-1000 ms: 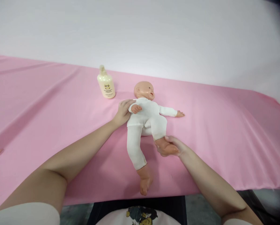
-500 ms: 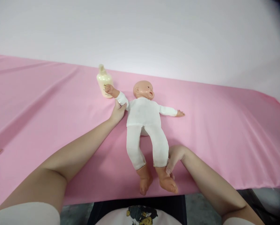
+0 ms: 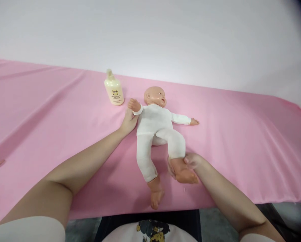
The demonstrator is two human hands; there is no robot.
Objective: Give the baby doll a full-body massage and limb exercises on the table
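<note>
A baby doll [image 3: 155, 125] in a white suit lies on its back on the pink cloth [image 3: 241, 141], head toward the far side. My left hand [image 3: 129, 121] grips the doll's arm on the left side, which is bent upward. My right hand [image 3: 188, 164] is closed around the doll's foot on the right, with that knee bent and the leg pushed up. The doll's other leg lies straight toward me and its other arm stretches out to the right.
A cream lotion bottle [image 3: 113, 88] with a pump top stands upright just left of the doll's head. The pink cloth's near edge runs close to the doll's lower foot. A white wall rises behind.
The doll's right-side leg went from bent to straight and is bent up again now. The arm held by my left hand swung out toward the bottle, then folded back in.
</note>
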